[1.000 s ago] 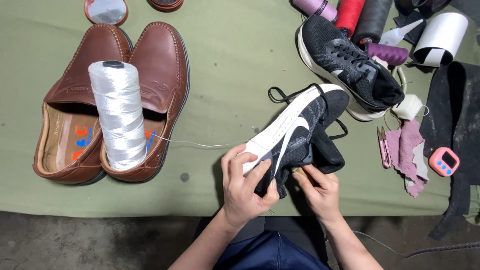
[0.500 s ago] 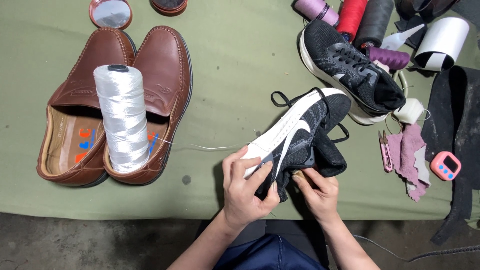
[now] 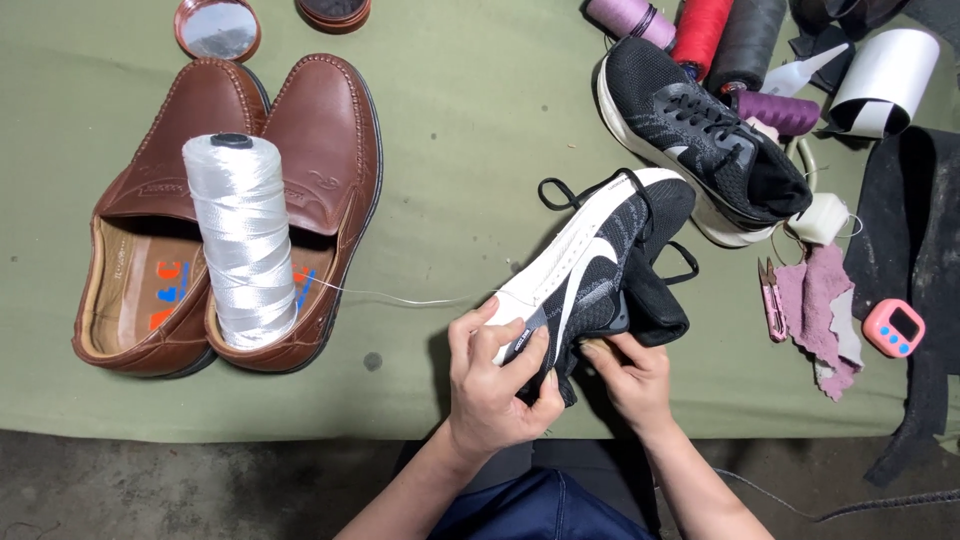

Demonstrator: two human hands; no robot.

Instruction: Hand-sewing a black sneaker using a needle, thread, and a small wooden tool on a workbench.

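At the counter's (image 3: pixel 460 130) near edge, the left hand (image 3: pixel 495 385) and right hand (image 3: pixel 630 375) both clamp a black-and-white sneaker (image 3: pixel 590 270) turned on its side, white thread (image 3: pixel 400 297) trailing from the spool (image 3: pixel 243 240), stitching apparently unfinished, its mate (image 3: pixel 700 135) set aside.

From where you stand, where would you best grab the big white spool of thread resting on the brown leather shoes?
Probably around the middle of the big white spool of thread, coming from above: it lies between the brown leather shoes, its rounded sides exposed, offering an even wrap.
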